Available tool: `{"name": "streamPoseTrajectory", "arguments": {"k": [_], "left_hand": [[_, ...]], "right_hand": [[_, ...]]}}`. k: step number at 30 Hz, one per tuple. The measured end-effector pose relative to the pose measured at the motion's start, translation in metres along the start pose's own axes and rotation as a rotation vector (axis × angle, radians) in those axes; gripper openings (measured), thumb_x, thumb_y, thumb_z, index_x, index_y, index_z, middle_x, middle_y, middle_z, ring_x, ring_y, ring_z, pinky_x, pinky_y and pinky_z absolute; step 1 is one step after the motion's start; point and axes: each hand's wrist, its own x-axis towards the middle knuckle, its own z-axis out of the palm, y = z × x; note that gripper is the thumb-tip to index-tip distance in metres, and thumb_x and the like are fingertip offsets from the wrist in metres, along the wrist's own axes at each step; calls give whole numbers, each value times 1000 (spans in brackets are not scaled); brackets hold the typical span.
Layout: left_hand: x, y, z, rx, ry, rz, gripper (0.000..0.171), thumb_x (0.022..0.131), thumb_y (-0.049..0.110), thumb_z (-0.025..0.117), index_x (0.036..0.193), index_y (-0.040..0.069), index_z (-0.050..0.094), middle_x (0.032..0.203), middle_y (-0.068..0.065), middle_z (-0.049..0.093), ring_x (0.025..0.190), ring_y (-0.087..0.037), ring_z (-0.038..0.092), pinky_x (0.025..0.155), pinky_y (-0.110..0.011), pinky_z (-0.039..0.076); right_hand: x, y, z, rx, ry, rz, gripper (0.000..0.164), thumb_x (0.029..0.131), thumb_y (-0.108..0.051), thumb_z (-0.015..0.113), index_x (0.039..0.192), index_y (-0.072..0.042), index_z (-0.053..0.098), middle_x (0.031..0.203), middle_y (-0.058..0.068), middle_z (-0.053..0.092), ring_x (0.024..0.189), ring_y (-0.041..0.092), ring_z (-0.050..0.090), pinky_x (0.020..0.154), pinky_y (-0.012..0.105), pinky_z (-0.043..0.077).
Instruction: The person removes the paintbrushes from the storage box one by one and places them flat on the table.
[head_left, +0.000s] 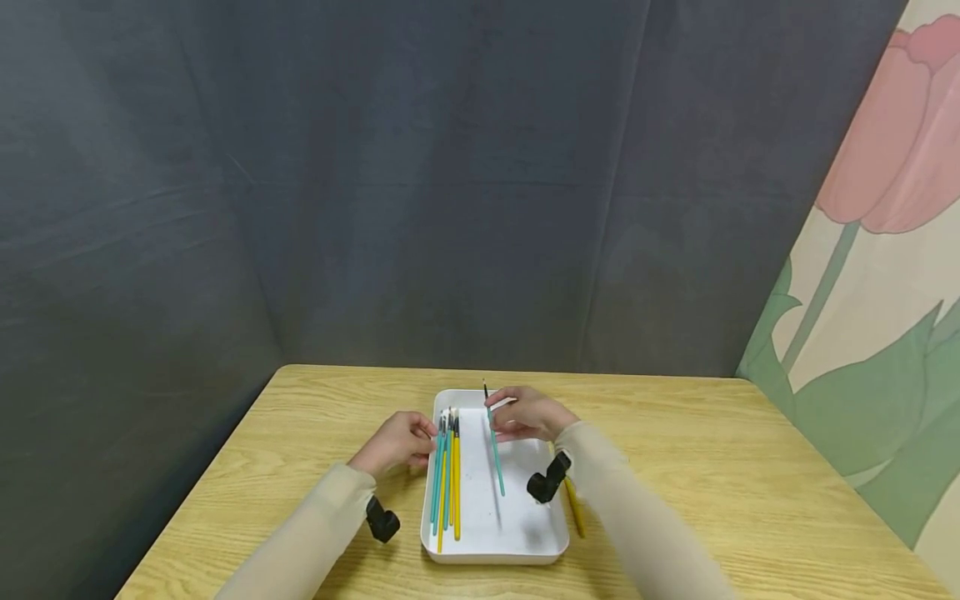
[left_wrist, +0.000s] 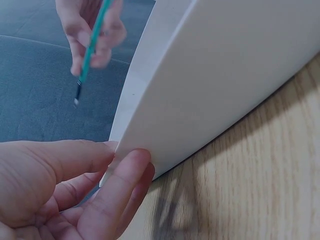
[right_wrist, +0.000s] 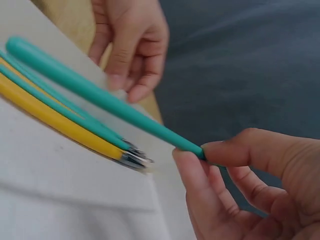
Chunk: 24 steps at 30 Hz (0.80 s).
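Observation:
Between the thumb and fingertips of my right hand [head_left: 528, 413] is a teal paintbrush [head_left: 496, 462], pinched near its bristle end. The right wrist view shows its thick handle end [right_wrist: 95, 95] pointing away from that hand, over the tray. My left hand [head_left: 401, 440] pinches the left rim of the white tray [head_left: 517, 533], thumb at the edge and fingers against the outer wall [left_wrist: 225, 75]. Along the tray's left side lie several teal and yellow paintbrushes, among them a thick yellow brush [head_left: 457, 483], bristles toward the far end.
Outside the tray's right wall, a yellow handle [head_left: 575, 508] lies on the wooden table [head_left: 712, 483], partly hidden by the right forearm. A dark cloth [head_left: 450, 208] hangs behind the table. A wall with a painted tulip [head_left: 885, 150] stands at the right.

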Motion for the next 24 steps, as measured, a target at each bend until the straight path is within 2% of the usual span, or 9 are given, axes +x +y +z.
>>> {"name": "streamPoseTrajectory", "arguments": {"k": [9,19,24], "left_hand": [[1,0,0,8,-1,4,16,88,-5,63,103,-6,60,86,-11,55,71,-18,59,62,-31,57],[4,-3,0,0,-11,6,16,87,-5,64,103,-6,60,86,-11,55,71,-19,59,62,-31,57],[4,-4,-1,1,-14,11,16,87,-4,64,103,-6,60,86,-11,55,71,-19,59,62,-32,58]], "right_hand": [[-30,-7,-44,29,-58,-145,39,89,5,58,126,4,49,97,8,58,79,15,63,76,33,59],[-50,7,-80,8,-64,-166,38,90,3,59,126,3,46,101,9,55,86,17,64,84,38,57],[-55,18,-91,17,-55,-167,39,91,1,59,127,3,45,101,8,54,88,17,62,84,37,57]]}}
